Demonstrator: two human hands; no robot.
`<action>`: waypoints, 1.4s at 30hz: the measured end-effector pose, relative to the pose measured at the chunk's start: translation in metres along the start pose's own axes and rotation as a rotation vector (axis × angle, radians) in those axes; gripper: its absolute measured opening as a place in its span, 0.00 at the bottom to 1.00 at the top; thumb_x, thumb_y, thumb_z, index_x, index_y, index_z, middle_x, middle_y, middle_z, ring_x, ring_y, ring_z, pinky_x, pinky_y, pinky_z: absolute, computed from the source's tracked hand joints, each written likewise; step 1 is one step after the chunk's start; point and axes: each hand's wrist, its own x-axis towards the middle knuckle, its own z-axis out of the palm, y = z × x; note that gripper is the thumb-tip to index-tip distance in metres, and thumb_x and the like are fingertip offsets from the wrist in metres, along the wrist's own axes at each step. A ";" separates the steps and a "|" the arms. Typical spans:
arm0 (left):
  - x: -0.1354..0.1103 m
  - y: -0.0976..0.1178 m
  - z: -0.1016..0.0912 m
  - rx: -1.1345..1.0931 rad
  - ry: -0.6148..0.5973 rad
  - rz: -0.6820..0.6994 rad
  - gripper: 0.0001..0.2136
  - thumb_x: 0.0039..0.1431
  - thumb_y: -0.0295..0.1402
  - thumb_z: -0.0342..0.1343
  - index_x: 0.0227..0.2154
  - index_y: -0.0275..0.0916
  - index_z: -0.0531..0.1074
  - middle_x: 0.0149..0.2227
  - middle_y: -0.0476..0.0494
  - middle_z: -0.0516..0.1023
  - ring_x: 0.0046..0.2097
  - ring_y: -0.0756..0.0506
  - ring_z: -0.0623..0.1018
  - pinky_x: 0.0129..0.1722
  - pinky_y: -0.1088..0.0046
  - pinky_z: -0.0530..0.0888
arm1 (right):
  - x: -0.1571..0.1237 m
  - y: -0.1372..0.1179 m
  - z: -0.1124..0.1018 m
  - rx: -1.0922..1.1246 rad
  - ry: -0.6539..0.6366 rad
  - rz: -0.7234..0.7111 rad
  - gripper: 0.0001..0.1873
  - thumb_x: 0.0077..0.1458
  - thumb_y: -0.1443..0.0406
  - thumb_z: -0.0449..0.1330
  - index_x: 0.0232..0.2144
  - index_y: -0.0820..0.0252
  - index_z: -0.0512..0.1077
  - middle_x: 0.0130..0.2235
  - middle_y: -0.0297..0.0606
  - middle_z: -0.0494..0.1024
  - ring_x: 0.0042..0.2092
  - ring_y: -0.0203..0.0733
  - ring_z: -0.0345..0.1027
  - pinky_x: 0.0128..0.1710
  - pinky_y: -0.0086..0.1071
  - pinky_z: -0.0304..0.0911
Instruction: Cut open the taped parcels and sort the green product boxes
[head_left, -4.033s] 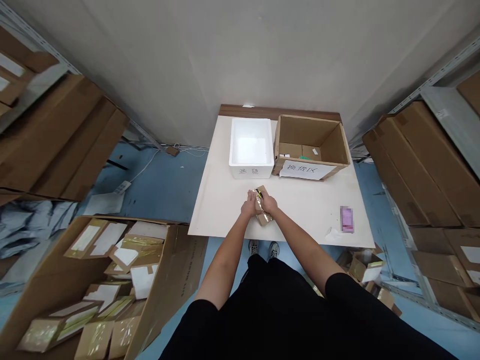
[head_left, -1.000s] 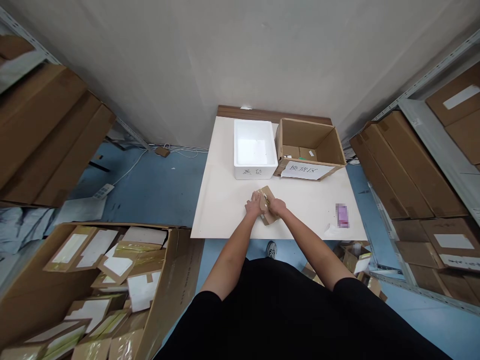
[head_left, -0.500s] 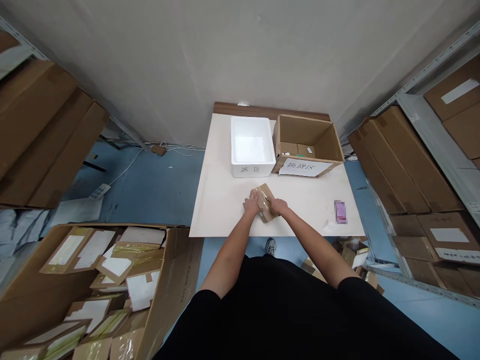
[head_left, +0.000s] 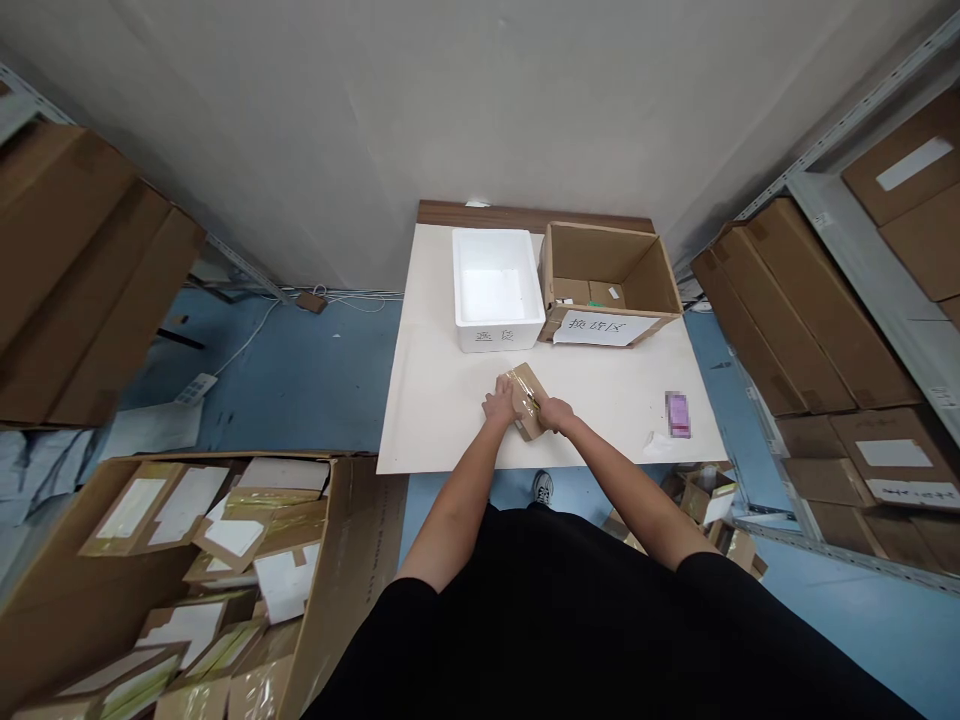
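while both bare arms reach forward over the white rectangular table (head_left: 450, 400), the left hand (head_left: 498, 404) lies flat with its fingers spread against the left side of a small brown cardboard parcel wrapped in clear shiny tape (head_left: 525, 392). that parcel sits on the table near its front edge, about midway across, turned at a slant. the right hand (head_left: 556, 413) is curled closed at the parcel's near right corner, gripping something thin and yellowish that lies along the top of the parcel; what it is cannot be made out.

beyond the parcel, at the far side of the table, stands an open white foam box (head_left: 497, 290) with dark characters on its front wall. just beside it on the right is an open brown cardboard carton (head_left: 609, 280), tipped a little toward the viewer, with a white paper label (head_left: 600, 327) on its front flap and smaller boxes inside. a small purple item (head_left: 677, 414), blurred, lies near the table's right edge, well apart from the hands.

on the blue floor at lower left, a large open cardboard bin (head_left: 187, 570) holds many taped parcels with white labels. stacked brown cartons fill the metal shelves (head_left: 862, 260) on both sides.
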 end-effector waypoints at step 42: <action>-0.004 0.007 -0.021 -0.012 0.075 0.009 0.61 0.45 0.47 0.78 0.76 0.55 0.44 0.78 0.36 0.48 0.67 0.30 0.68 0.57 0.58 0.77 | -0.031 0.098 0.080 0.530 0.292 0.093 0.34 0.75 0.58 0.50 0.78 0.54 0.50 0.50 0.48 0.83 0.31 0.43 0.80 0.42 0.36 0.72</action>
